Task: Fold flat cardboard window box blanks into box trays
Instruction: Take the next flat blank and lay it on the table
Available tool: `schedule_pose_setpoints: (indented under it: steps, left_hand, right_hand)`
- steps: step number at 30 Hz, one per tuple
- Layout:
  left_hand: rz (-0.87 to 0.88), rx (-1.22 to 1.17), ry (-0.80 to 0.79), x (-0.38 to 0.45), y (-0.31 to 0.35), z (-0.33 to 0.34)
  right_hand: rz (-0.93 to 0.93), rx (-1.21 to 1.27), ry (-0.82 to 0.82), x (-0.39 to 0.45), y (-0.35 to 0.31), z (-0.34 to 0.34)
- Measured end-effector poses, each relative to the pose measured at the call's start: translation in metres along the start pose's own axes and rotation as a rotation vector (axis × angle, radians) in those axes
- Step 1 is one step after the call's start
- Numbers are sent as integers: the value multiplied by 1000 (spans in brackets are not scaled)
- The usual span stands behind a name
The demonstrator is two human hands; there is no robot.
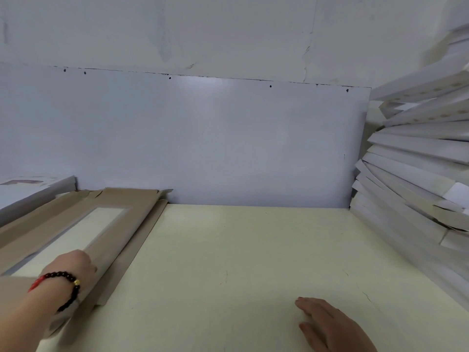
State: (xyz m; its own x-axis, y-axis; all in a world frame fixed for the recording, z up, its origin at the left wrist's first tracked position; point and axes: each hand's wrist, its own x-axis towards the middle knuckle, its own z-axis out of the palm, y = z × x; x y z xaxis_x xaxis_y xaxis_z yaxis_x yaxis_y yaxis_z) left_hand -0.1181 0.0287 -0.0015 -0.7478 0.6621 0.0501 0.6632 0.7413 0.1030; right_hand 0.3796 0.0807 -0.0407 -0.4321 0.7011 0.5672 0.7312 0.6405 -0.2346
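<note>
While the pale bench [228, 250] fills the lower middle of the frame, the work sits at its lower left.

Blank: a flat brown cardboard window box blank [76, 224] lies at the lower left of the frame, its long side running from the bottom left up toward the wall.
Window: a long pale rectangular opening [76, 232] runs down the middle of the blank, framed by brown card.
Flaps: its right-hand long panel curves upward off the bench, and a further strip of brown card shows just beside and under it; the far end has short notched tabs.
Stack under it: whether more blanks lie beneath cannot be told.

Left hand: the left hand [73, 268] rests on the near end of the blank at the lower left, wrist toward the camera, fingers curled over the raised panel and gripping it; the fingertips themselves are hidden behind the knuckles.
Wrist: a dark bead bracelet with red cord [63, 283] circles it.

Right hand: the right hand [332, 323] lies low over the bench at the lower right of the frame, palm down, fingers straight and slightly spread, holding nothing, well apart from the blank.

Right edge: white folded box trays [418, 174] are piled in a leaning, fanned stack.
Back: a grey-white wall panel [215, 138] stands behind the bench.
Far left: a white-topped surface [28, 191] sits beyond the blank.
</note>
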Motion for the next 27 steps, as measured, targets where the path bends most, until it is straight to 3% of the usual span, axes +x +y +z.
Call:
schedule_pose_setpoints:
  steps: [2, 12, 15, 22, 27]
  left_hand:
    - [15, -30, 16, -1, -3, 5]
    - [72, 164, -70, -9, 30, -9]
    - [49, 186, -19, -4, 31, -21]
    - [73, 353, -57, 3, 42, -77]
    - [23, 220, 97, 6, 36, -106]
  right_hand:
    - [-13, 58, -102, 2, 4, 0]
    - [-82, 44, -74, 8, 10, 1]
    - [-103, 28, -67, 8, 12, 3]
    - [-112, 41, -63, 7, 15, 5]
    - [-108, 61, -68, 7, 18, 6]
